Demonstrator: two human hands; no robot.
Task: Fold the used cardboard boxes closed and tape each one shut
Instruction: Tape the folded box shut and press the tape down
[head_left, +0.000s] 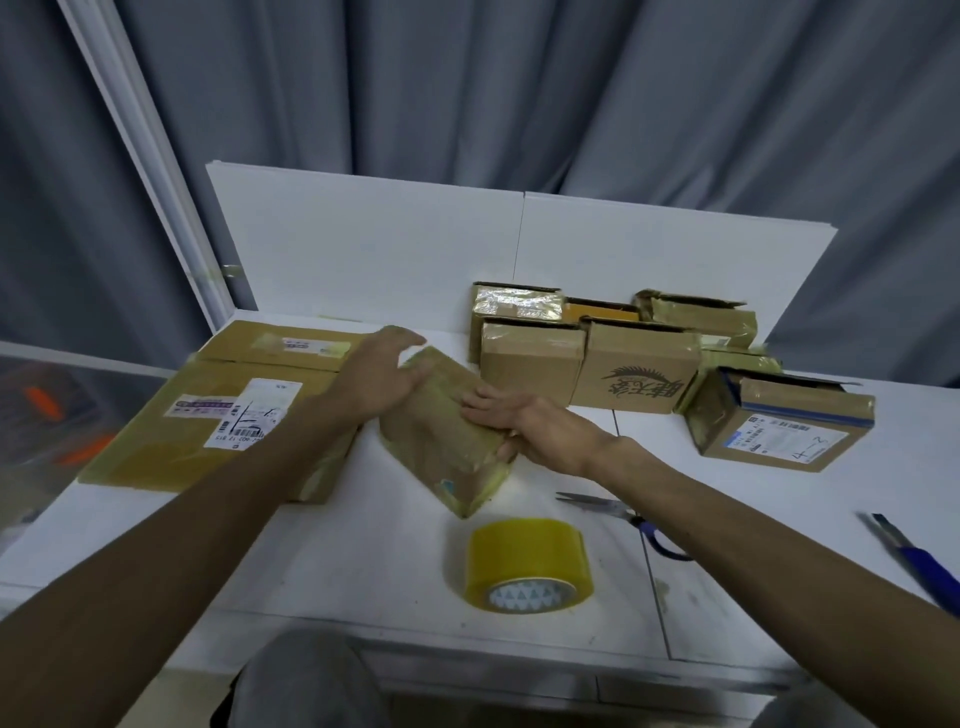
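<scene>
Left grip (382, 376) curled over far end of taped box (441, 436); right grip (524, 423) laid flat on top, thumb tucked under right edge. Box tilted at frame centre, low corner toward white surface (363, 545). Tape roll (530, 566) just below; scissors (618, 512) at lower right. Flat labelled carton (223, 415) at left; further boxes (618, 358) clustered at upper right

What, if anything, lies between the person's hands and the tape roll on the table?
Nothing visible. The left hand and right hand hold the small box; only bare table separates it from the tape roll. The scissors lie off to the right.
</scene>
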